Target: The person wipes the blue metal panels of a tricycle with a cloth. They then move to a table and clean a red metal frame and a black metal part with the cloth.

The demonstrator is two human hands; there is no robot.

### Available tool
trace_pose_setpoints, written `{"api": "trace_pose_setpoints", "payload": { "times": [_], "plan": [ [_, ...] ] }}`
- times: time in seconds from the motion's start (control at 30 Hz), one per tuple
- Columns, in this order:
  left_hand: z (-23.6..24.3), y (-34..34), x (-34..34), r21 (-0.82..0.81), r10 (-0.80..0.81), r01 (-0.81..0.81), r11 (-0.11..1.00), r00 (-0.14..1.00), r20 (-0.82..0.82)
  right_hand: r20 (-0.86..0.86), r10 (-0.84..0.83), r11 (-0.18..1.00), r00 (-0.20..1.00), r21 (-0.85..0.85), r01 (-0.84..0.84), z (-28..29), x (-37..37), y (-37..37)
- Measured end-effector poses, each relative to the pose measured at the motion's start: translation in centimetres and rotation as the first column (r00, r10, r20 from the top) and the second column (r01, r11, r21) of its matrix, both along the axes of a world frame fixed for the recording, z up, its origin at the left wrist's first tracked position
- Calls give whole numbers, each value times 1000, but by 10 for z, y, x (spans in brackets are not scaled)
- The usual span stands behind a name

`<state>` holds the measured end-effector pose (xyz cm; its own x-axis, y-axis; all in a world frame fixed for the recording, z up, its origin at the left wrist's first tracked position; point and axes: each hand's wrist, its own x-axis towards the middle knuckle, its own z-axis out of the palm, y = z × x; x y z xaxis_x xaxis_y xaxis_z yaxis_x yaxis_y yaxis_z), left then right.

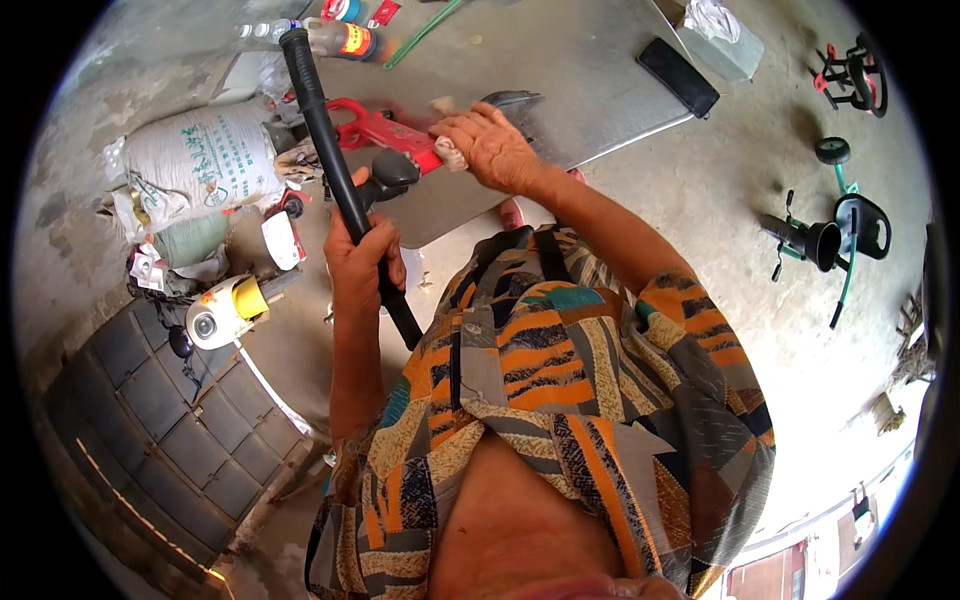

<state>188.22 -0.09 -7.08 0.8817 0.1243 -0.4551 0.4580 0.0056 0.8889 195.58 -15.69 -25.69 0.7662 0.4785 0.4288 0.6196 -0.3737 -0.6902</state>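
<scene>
Black bar (pixel 322 130) — in left fingers (pixel 378 241)

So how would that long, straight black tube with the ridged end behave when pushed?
The long, straight black tube is probably stiff, as it shows no sag beyond your left hand. Its ridged end likely resists slipping. Being round-sided, it might roll if laid down alone.

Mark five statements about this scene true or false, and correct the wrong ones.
1. The left hand grips a black pole. True.
2. The right hand grips that pole too. False: it is at one end of a red object.
3. A flat black rectangular thing lies on the grey tabletop. True.
4. The printed sack is bright red. False: it is whitish.
5. A green rod lies beyond both hands. True.
</scene>
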Motion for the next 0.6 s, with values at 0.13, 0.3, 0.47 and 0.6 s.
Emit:
{"api": "trace_pose_setpoints", "payload": {
  "times": [0.13, 0.3, 0.47, 0.6],
  "plan": [
    [1, -3, 2, 34, -15, 15, 999, 1000, 9, 71, -6, 986, 997, -166, 18, 1, 3, 3],
    [3, -6, 0, 24, -8, 8, 1000, 1000, 24, 4, -72, 993, 997, 91, 72, 23, -15, 27],
    [1, -6, 0, -5, 22, -22, 1000, 1000, 11, 118, -110, 979, 987, -158, 128, -7, -1, 6],
    [1, -7, 2, -1, 18, -18, 1000, 1000, 18, 98, -109, 994, 989, 26, 106, 16, -8, 23]
  ]
}}
